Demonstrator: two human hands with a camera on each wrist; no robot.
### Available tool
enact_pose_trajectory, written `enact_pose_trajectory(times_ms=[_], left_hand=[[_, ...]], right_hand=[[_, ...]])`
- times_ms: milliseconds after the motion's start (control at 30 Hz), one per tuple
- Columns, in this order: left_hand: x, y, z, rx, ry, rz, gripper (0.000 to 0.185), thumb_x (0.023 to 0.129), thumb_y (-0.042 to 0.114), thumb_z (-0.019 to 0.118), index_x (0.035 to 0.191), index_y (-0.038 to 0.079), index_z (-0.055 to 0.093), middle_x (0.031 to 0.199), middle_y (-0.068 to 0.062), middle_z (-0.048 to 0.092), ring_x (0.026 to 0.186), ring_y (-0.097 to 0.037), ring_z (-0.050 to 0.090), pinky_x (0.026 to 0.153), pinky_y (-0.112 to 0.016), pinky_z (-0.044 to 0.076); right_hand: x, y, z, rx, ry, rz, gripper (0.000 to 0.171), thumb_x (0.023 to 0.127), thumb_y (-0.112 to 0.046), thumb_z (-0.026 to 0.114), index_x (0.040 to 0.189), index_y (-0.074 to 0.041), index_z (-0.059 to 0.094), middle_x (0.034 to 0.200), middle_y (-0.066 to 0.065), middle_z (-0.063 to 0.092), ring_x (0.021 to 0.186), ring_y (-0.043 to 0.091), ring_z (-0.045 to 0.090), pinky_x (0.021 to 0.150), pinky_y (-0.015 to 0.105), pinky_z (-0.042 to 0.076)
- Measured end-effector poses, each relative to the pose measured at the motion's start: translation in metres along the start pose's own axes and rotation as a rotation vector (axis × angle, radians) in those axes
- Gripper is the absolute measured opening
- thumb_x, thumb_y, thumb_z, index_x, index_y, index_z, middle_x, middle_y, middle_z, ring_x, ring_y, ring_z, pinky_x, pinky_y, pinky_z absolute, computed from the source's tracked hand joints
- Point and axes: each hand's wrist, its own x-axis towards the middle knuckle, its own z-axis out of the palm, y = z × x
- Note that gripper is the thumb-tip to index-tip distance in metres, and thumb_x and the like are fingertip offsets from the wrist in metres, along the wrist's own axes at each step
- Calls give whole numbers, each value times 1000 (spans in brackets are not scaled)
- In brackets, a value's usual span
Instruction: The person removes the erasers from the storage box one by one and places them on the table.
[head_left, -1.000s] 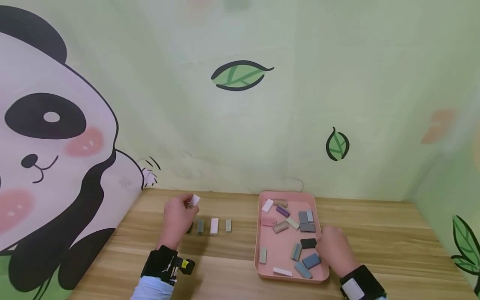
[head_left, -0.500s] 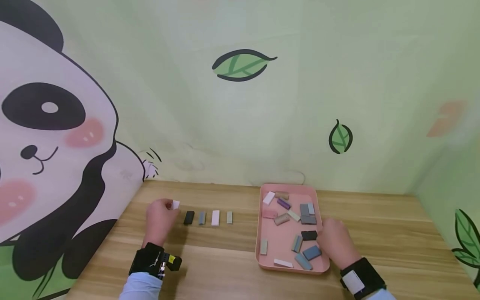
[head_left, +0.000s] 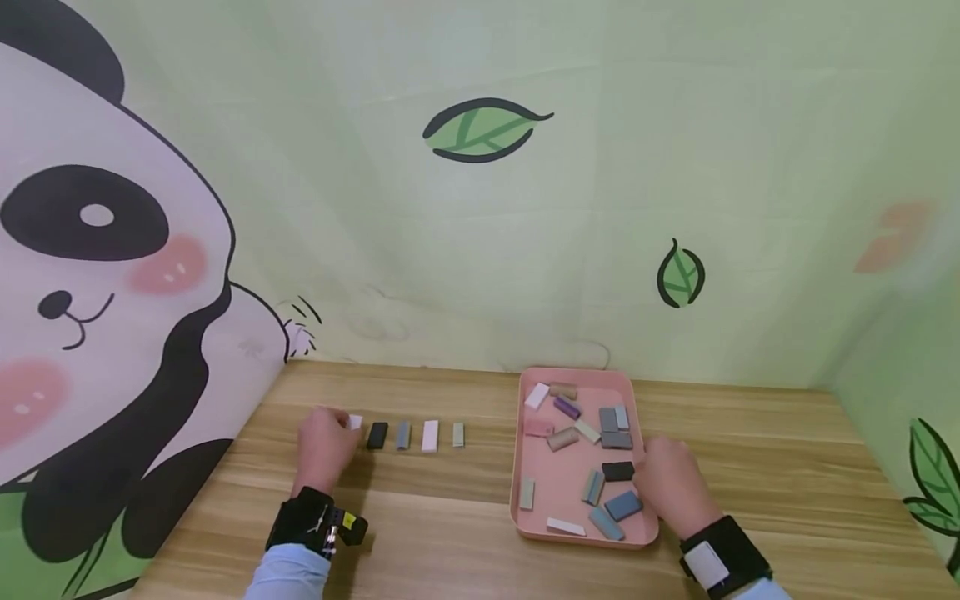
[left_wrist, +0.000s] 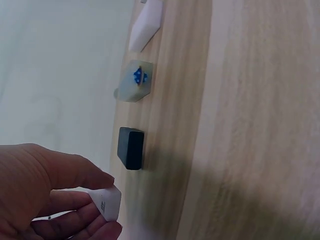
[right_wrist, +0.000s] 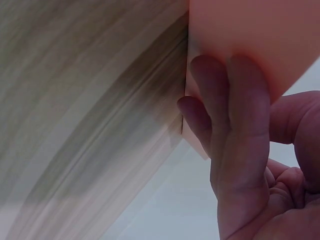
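My left hand (head_left: 324, 447) pinches a small white eraser (left_wrist: 111, 202) with printed marks between thumb and fingers, at the left end of a row on the table. Whether that eraser touches the wood cannot be told. To its right lie a black eraser (head_left: 377, 435), a cloudy blue-grey one (left_wrist: 132, 85) with a blue figure on its end, a white block (head_left: 430, 436) and a grey-green block (head_left: 459, 434). My right hand (head_left: 670, 482) grips the right side of a pink tray (head_left: 558, 496), its fingers (right_wrist: 247, 100) against the outer wall.
Inside the tray lie several more blocks, among them a purple one (head_left: 567, 407), a black one (head_left: 618, 472) and a dark blue one (head_left: 623, 505). Behind the wooden table (head_left: 442, 533) hangs a pale green backdrop (head_left: 480, 267) with a panda and leaves.
My left hand has carried the white eraser leftward past the black one, then lowered it slightly toward the row's line. The black eraser has come fully into view. My right hand stays at the tray.
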Motion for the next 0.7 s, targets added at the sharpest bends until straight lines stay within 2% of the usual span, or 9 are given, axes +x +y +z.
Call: enact_pose_trajectory(times_ms=[333, 533, 700], left_hand=[[-1, 0, 2, -9, -2, -22, 29, 77, 14, 70, 99, -4, 68, 97, -20, 66, 79, -26, 58, 61, -31, 47], [0, -5, 6, 19, 4, -22, 24, 75, 14, 71, 92, -3, 69, 89, -17, 66, 75, -26, 57, 56, -28, 42], [1, -6, 8, 39, 18, -19, 26, 74, 15, 71, 92, -4, 69, 89, -18, 67, 75, -27, 57, 59, -31, 43]], right_hand=[[1, 1, 1, -7, 11, -3, 19, 83, 0, 54, 98, 9, 62, 74, 10, 57, 59, 17, 55, 46, 27, 43], [0, 0, 0, -2, -4, 14, 20, 83, 0, 54, 99, 9, 61, 75, 10, 58, 59, 17, 55, 46, 27, 44], [1, 0, 0, 3, -4, 20, 21, 83, 0, 55, 100, 9, 61, 77, 11, 58, 60, 17, 56, 47, 27, 44]])
